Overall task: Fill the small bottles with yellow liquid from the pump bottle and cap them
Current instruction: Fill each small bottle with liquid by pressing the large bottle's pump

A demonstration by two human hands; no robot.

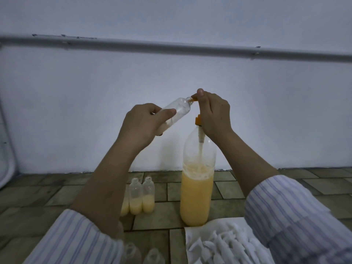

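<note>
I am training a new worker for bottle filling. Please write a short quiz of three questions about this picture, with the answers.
1. True or false: the small bottle in the left hand is upright.
2. What does the right hand press? A) orange pump head B) white caps C) wall pipe
3. How many part-filled small bottles stand left of the pump bottle, as far as visible?

Key: 1 false, it is tilted toward the orange nozzle. 2 A. 3 three, one mostly hidden behind the arm.
</note>
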